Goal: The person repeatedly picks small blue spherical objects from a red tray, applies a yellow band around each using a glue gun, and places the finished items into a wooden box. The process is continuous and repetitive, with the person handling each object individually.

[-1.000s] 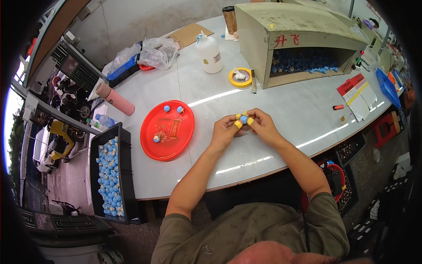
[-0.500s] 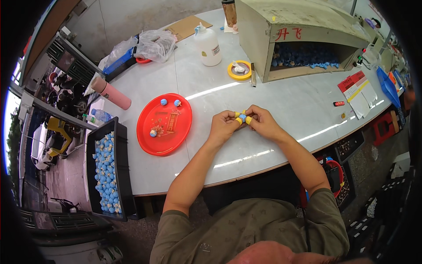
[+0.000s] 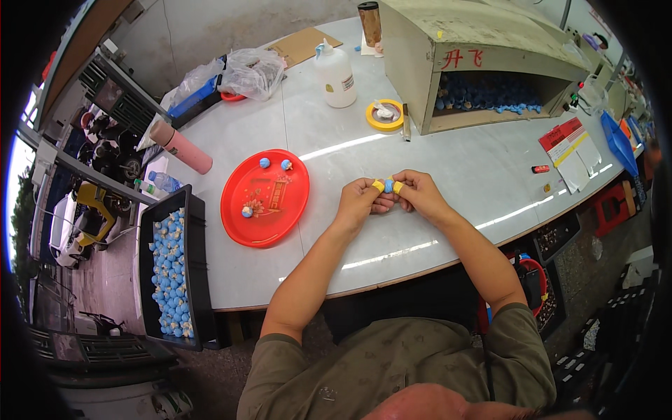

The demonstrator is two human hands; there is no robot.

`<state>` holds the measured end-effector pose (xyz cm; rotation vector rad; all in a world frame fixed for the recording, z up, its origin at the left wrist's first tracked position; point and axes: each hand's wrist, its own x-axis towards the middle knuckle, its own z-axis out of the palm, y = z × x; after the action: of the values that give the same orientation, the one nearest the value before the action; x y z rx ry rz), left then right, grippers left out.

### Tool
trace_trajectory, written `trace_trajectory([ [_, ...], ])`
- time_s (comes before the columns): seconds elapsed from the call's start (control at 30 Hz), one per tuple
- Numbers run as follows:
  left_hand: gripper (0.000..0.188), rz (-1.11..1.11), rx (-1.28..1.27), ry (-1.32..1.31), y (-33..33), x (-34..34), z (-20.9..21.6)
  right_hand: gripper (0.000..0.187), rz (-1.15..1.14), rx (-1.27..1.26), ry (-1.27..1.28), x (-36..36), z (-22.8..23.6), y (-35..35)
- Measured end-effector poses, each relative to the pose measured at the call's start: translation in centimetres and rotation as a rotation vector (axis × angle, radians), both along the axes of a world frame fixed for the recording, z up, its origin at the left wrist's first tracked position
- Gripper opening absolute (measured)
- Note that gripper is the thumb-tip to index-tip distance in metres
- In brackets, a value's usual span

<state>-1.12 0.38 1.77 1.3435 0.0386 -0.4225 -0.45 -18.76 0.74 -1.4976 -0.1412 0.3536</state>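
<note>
Between my two hands is a small blue ball-shaped piece, pinched from both sides over the table. My left hand closes on its left side, and my right hand closes on its right side. Yellow wraps cover thumb or finger tips of both hands. To the left lies a round red tray with a few similar blue balls: one ball and another ball near the far rim, and a third ball at the left. Fine details of the held piece are too small to make out.
A black bin full of blue balls stands at the table's left edge, near a pink flask. Farther back are a white squeeze bottle, a yellow tape roll, a knife and a beige box holding blue pieces.
My fingers have shifted around the blue ball, and the fingers below it have curled and show more. The ball stays in both hands; the whole view has moved slightly.
</note>
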Motion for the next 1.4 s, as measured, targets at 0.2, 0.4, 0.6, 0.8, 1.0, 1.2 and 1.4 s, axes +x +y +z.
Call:
trace_trajectory([
  [0.2, 0.025, -0.007, -0.05, -0.022, 0.1, -0.1, -0.3, 0.022, -0.012, -0.002, 0.011, 0.1, 0.1, 0.1],
  [0.4, 0.026, 0.099, -0.085, -0.028, -0.2, -0.4, -0.5, 0.024, -0.041, 0.043, -0.033, -0.5, 0.7, 0.4],
  [0.6, 0.031, 0.802, -0.709, -0.099, 4.0, 2.6, 0.3, 0.026, -0.188, 0.063, -0.008, -0.1, 0.9, -0.1],
  [0.8, 0.047, 0.735, -0.711, -0.076, 4.4, 2.5, 0.6, 0.023, -0.345, 0.157, -0.013, 0.4, 0.6, -0.4],
  [1.0, 0.035, 0.347, -0.328, 0.043, 0.7, 0.2, -1.5, 0.023, -0.553, 0.082, 0.016, 4.6, 1.3, -4.4],
  [1.2, 0.032, 0.292, -0.137, -0.021, -0.4, 0.5, -1.4, 0.026, -0.716, -0.96, -0.608, 15.0, 0.4, -12.0],
  [1.4, 0.036, 0.273, -0.116, -0.049, 0.1, 0.4, -1.8, 0.017, -0.511, -1.345, -0.322, 18.2, 2.4, -12.1],
])
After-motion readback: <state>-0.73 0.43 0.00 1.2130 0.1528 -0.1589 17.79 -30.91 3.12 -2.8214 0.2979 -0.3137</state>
